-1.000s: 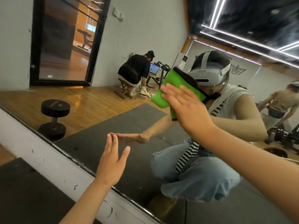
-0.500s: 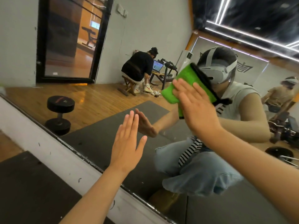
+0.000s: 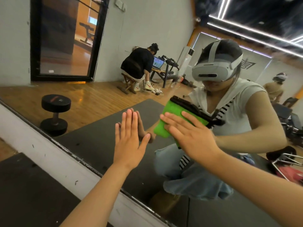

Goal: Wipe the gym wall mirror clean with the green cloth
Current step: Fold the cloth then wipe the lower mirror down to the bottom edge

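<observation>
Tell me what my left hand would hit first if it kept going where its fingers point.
The wall mirror: the left hand is flat, and its fingertips seem to meet their own reflection, so it likely touches glass, though depth is unclear.

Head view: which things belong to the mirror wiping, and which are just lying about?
Job: green cloth, wall mirror, right hand pressing the cloth, left hand.
Lying about: dumbbell and laptop, both reflected; floor mat.
</observation>
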`<action>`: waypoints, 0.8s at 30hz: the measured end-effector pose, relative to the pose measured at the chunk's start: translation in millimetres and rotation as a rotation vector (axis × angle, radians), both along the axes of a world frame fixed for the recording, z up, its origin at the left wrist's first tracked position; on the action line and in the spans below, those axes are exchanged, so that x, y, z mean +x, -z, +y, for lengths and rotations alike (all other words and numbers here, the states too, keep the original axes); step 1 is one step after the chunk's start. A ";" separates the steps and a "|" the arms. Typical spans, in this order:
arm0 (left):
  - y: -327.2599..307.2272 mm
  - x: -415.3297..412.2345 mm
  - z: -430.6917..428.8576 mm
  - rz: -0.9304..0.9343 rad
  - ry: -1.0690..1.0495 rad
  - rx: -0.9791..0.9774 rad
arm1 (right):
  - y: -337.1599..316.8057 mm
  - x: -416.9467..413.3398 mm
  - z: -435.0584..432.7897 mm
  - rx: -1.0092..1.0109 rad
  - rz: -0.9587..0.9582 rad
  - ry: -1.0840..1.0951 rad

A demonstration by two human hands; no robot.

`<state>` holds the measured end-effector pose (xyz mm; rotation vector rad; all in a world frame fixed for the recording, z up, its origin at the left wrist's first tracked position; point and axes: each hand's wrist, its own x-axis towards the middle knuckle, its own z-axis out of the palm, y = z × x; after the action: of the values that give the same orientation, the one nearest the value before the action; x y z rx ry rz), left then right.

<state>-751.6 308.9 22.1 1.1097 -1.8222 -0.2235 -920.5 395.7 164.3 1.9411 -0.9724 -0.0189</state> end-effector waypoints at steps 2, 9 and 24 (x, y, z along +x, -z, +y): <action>4.4 -3.9 -3.3 0.008 -0.029 -0.035 | 25.2 -2.1 2.0 -0.010 -0.007 0.025; 9.3 -5.2 -8.0 -0.019 -0.064 -0.060 | -0.5 -35.8 31.7 -0.002 0.136 0.012; -7.0 21.5 12.8 0.088 0.013 0.031 | -7.3 10.1 -24.8 -0.047 0.327 0.023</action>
<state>-730.1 321.7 29.1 1.0932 -1.7534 -0.3051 -910.4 370.8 171.6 1.8123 -0.7691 -0.3141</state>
